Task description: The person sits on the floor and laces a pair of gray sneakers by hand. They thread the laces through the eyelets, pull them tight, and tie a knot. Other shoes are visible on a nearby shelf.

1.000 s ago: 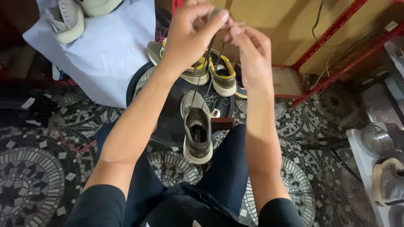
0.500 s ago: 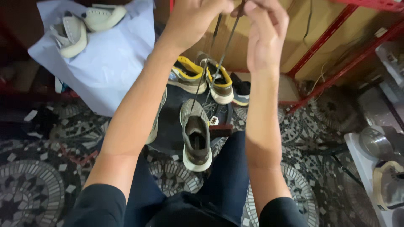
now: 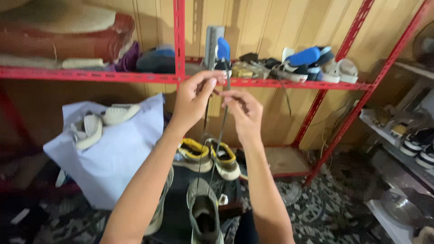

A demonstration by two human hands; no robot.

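Both hands are held up high in front of the red shelf [image 3: 280, 83]. The left hand [image 3: 192, 101] has its grip closed on a thin dark shoelace [image 3: 222, 131] — the thumb and first finger pinch it near the top. The right hand [image 3: 244, 110] is just beside the left one, and its fingers pinch the same lace too. The lace hangs down in two thin lines from the hands to a grey shoe [image 3: 204, 217] that sits low in the middle, close to the person's legs. The open top of the grey shoe faces up. Behind it, on the floor, sits a pair of shoes with yellow insides [image 3: 208, 156], side by side and touching. Another pale shoe [image 3: 160, 208] lies partly hidden under the left arm. To the left sits a white bag [image 3: 113, 158] with pale shoes [image 3: 97, 124] sticking out of its top. On the red shelf, behind the hands, there are more shoes — some blue ones [image 3: 303, 56] and some white ones [image 3: 341, 70] — and on the left end lie folded red and tan cloths [image 3: 63, 38]. The floor [image 3: 325, 203] has a dark and light pattern. On the far right there is another shelf with black and white shoes [image 3: 418, 144].
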